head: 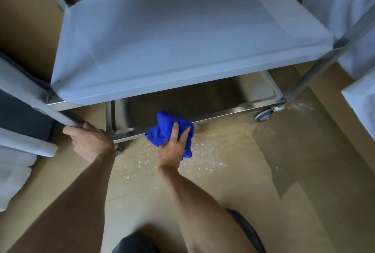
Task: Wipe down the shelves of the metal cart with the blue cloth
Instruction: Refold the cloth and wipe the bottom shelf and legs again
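The metal cart stands in front of me, its middle shelf (182,35) covered in pale film. Below it lies the bare steel bottom shelf (203,98). My right hand (172,147) grips the bunched blue cloth (162,128) and presses it on the front rim of the bottom shelf. My left hand (91,141) is wrapped around the lower end of the cart's near-left post (40,104), which is also covered in film.
Cardboard sheets cover the floor (284,171), with white flecks (203,151) scattered below the cloth. A caster wheel (263,114) sits at the cart's right front corner. White wrapped bundles lie at far left (14,171) and far right (345,9). My knee (132,242) shows at the bottom.
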Demonstrator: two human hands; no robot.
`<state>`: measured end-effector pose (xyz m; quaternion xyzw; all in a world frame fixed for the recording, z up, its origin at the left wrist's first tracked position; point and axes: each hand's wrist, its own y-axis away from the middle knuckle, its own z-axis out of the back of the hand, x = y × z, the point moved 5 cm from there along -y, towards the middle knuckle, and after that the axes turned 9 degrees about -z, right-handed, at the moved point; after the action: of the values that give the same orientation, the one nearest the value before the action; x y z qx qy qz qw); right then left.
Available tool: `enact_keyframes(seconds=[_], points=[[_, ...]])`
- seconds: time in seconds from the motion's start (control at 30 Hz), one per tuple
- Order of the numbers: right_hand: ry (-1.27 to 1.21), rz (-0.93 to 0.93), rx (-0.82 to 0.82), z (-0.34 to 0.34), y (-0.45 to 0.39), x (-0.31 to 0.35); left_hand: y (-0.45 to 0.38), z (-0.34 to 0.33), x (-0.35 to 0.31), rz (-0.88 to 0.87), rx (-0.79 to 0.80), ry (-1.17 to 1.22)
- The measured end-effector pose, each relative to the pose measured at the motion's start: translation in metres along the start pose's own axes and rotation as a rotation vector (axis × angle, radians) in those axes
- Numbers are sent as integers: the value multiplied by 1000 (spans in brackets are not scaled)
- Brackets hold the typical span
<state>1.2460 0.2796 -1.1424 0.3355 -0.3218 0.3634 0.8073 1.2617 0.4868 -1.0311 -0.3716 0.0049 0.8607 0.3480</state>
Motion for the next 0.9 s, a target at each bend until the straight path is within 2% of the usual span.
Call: enact_keyframes(seconds=[0.13,0.2,0.27,0.4,0.47,0.53,0.63,0.7,0.77,0.83,0.9], points=[[205,234,407,-37,64,14,-4,15,-5,51,125,50],[199,277,439,-33,75,17,-7,19,-7,60,178,57],[149,207,326,-17,73,17,-8,24,-9,62,209,43],[-30,-17,-108,44,27,16,-6,26,-11,88,223,48],[-67,-69,-299,78,-4,17,-5,24,-9,98,230,46],[-36,-87,-402,107,-39,15,-5,22,-8,77,227,44],[130,-3,-344,132,-96,11,-6,18,-1,12,206,47],[328,61,-263,130,-120,12,-8,15,3,-53,198,7],[476,93,-264,118,-127,14,-9,13,6,-108,203,-32],[495,75,-234,96,-118,12,-10,13,9,-121,195,-16],[446,148,-210,66,-98,11,-11,12,10,-135,192,-11]])
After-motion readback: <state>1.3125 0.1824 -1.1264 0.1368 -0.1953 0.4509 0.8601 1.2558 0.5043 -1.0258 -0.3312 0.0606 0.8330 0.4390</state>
